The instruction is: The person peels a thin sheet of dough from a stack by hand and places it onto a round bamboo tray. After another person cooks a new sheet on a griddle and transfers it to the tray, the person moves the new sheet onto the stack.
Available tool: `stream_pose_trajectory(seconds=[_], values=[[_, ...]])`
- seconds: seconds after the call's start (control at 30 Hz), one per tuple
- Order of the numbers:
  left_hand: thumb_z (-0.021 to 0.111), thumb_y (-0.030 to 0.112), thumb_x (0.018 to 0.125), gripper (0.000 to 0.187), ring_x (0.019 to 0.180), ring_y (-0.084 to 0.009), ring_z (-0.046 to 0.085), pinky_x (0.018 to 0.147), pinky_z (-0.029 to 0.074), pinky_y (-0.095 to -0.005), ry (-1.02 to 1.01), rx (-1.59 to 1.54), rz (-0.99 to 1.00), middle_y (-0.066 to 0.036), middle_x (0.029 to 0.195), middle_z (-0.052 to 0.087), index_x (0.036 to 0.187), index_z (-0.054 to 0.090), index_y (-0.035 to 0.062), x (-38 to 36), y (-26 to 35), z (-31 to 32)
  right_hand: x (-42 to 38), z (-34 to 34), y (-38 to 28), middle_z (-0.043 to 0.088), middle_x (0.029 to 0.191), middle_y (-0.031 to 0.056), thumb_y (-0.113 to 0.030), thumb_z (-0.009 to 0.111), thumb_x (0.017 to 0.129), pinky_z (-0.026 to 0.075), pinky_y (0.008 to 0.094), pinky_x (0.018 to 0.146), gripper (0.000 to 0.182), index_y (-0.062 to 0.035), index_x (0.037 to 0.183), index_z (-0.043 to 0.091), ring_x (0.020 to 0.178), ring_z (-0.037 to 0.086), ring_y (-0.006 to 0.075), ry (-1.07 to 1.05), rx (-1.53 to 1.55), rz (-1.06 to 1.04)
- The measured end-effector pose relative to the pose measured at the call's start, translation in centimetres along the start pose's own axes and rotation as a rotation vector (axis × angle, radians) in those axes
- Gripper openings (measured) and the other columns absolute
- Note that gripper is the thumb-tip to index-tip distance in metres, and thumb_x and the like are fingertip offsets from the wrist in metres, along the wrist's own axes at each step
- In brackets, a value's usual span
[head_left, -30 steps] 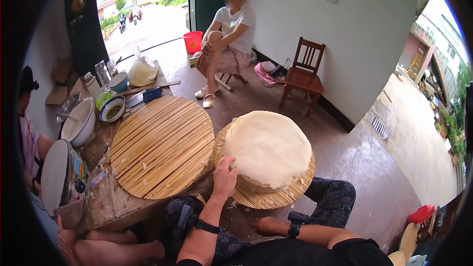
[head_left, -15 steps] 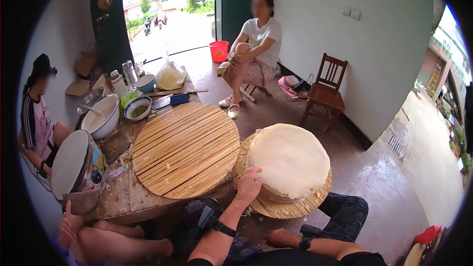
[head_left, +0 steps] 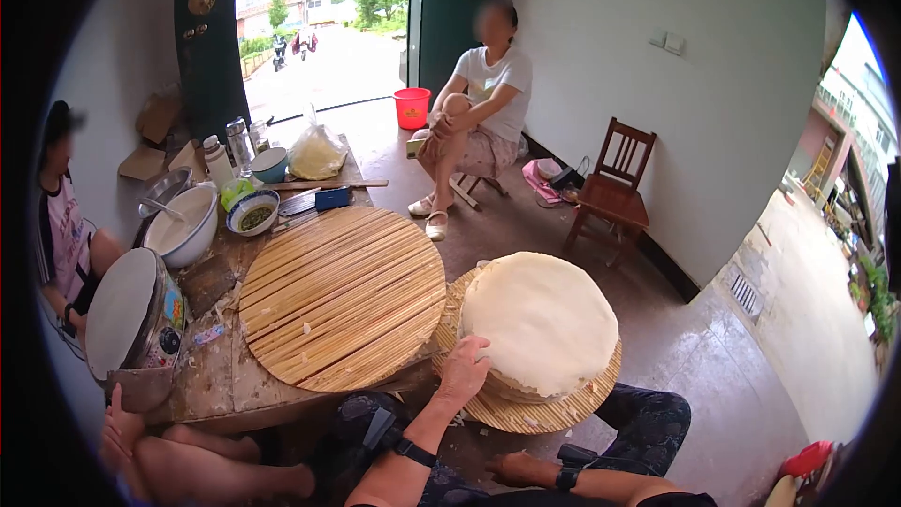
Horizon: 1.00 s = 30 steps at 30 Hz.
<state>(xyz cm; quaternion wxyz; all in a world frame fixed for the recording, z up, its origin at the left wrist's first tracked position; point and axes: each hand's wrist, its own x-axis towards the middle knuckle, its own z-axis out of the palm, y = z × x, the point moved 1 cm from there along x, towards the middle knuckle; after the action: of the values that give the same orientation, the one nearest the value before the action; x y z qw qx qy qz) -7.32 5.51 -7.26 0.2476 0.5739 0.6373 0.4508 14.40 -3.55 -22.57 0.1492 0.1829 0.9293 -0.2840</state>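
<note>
A tall stack of thin pale flatbreads (head_left: 542, 324) sits on a round woven mat (head_left: 554, 416) in front of me. At the stack's near left edge is my left hand (head_left: 464, 372), its fingers curled against the rim of the flatbreads. Low by my lap, below the mat, rests my right hand (head_left: 516, 468). Its fingers are mostly hidden, and I see nothing in it. Left of the stack, a larger round slatted mat (head_left: 343, 300) with a few pale crumbs lies on the wooden table (head_left: 211, 380).
A round griddle (head_left: 122, 305) stands at the left, near a seated person (head_left: 66, 235). Behind it are a bowl of batter (head_left: 188, 225) and a bowl of green sauce (head_left: 253, 216). Another person (head_left: 483, 113) sits by the doorway, near a red bucket (head_left: 412, 108) and wooden chair (head_left: 615, 188).
The view has shifted slightly, so the table, mats and stack appear lower and further left. My left hand stays at the stack's edge, and my right hand stays low.
</note>
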Motion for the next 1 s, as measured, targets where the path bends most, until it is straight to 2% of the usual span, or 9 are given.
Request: stream_pose_trajectory(seconds=[0.07,0.23,0.4,0.5,0.73,0.8,0.93,1.0], values=[[0.059,0.012,0.077,0.03,0.109,-0.0309,0.054,0.094,0.043,-0.0378,0.004,-0.013,-0.021,-0.014,0.112,0.058,0.106,0.059,0.0045,0.0,0.1,-0.2,0.2,0.0,0.3,0.061,0.099,0.0172,-0.027,0.061,0.082,0.052,0.0475,0.07,0.034,-0.0103,0.112,0.055,0.085,0.062,0.0382,-0.047,-0.001,0.015],[0.058,0.011,0.077,0.029,0.109,-0.0316,0.054,0.094,0.043,-0.0383,0.014,0.039,0.034,-0.015,0.112,0.058,0.106,0.059,0.004,0.3,0.4,0.7,0.2,0.9,0.9,0.061,0.098,0.0149,-0.028,0.063,0.079,0.053,0.0455,0.069,0.037,-0.0127,0.112,0.056,0.084,0.063,0.0365,0.04,-0.014,-0.032],[0.057,0.011,0.077,0.028,0.106,-0.0339,0.054,0.092,0.043,-0.0394,0.029,0.032,0.079,-0.015,0.111,0.058,0.104,0.059,0.0031,0.6,1.6,1.3,-0.1,0.8,1.1,0.061,0.102,0.0138,-0.03,0.063,0.08,0.053,0.0456,0.07,0.037,-0.0125,0.112,0.056,0.087,0.063,0.0357,0.02,-0.014,0.009],[0.058,0.013,0.08,0.029,0.113,-0.0305,0.051,0.095,0.041,-0.0365,-0.029,0.047,0.032,-0.013,0.118,0.055,0.109,0.058,0.0065,0.8,1.5,1.6,-0.4,0.5,1.1,0.061,0.105,0.014,-0.031,0.062,0.081,0.053,0.0454,0.072,0.038,-0.0117,0.113,0.056,0.09,0.063,0.0357,0.023,0.015,0.009],[0.058,0.013,0.08,0.03,0.113,-0.0303,0.051,0.095,0.041,-0.0358,0.01,0.065,0.046,-0.013,0.117,0.056,0.108,0.059,0.0055,0.2,0.2,1.0,-0.3,-0.7,0.2,0.06,0.11,0.0147,-0.03,0.062,0.082,0.051,0.0453,0.076,0.037,-0.0108,0.113,0.057,0.096,0.061,0.0354,0.014,0.049,-0.029],[0.056,0.009,0.076,0.029,0.105,-0.0346,0.054,0.092,0.043,-0.0399,0.066,0.04,0.06,-0.017,0.109,0.058,0.105,0.059,0.0028,-0.2,0.0,0.4,-0.2,-1.0,0.0,0.06,0.11,0.0148,-0.03,0.061,0.082,0.051,0.0455,0.077,0.037,-0.0106,0.113,0.057,0.096,0.061,0.0354,-0.005,0.054,-0.044],[0.057,0.008,0.076,0.029,0.105,-0.0343,0.054,0.092,0.043,-0.0398,0.054,0.024,0.028,-0.017,0.109,0.058,0.105,0.058,0.0029,-0.1,0.4,-0.1,0.1,-1.3,-0.5,0.059,0.11,0.0151,-0.028,0.061,0.083,0.051,0.0456,0.077,0.035,-0.0107,0.113,0.057,0.096,0.061,0.0358,-0.025,0.063,-0.049],[0.057,0.012,0.08,0.03,0.112,-0.0316,0.052,0.096,0.041,-0.0364,-0.009,0.035,-0.012,-0.015,0.115,0.057,0.108,0.058,0.0031,-0.1,0.4,-0.3,0.2,-1.5,-0.6,0.059,0.11,0.0156,-0.028,0.061,0.083,0.051,0.0457,0.076,0.035,-0.0109,0.112,0.057,0.095,0.061,0.0362,-0.048,0.059,-0.054]])
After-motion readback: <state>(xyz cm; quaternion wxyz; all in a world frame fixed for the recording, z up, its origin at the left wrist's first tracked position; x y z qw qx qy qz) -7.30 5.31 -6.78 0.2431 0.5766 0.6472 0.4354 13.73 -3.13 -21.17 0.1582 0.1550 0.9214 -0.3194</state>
